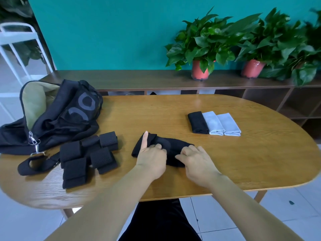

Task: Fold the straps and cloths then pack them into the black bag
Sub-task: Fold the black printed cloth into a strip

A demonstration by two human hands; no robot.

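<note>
A black cloth (171,145) lies partly folded in the middle of the wooden table (243,153). My left hand (152,158) presses its straight index finger on the cloth's left end while the other fingers pinch a fold. My right hand (194,159) grips the cloth's near right part with curled fingers. Several folded black straps (86,153) lie in a heap to the left. The black bag (57,113) sits open at the table's far left, showing a tan lining. Three folded cloths, one black (198,122) and two grey (222,124), lie side by side at the right.
The bag's strap with metal clips (34,143) trails toward the table's front left edge. Behind the table a low wooden shelf (139,79) carries two potted plants (201,49). A white chair frame (17,40) stands at the far left.
</note>
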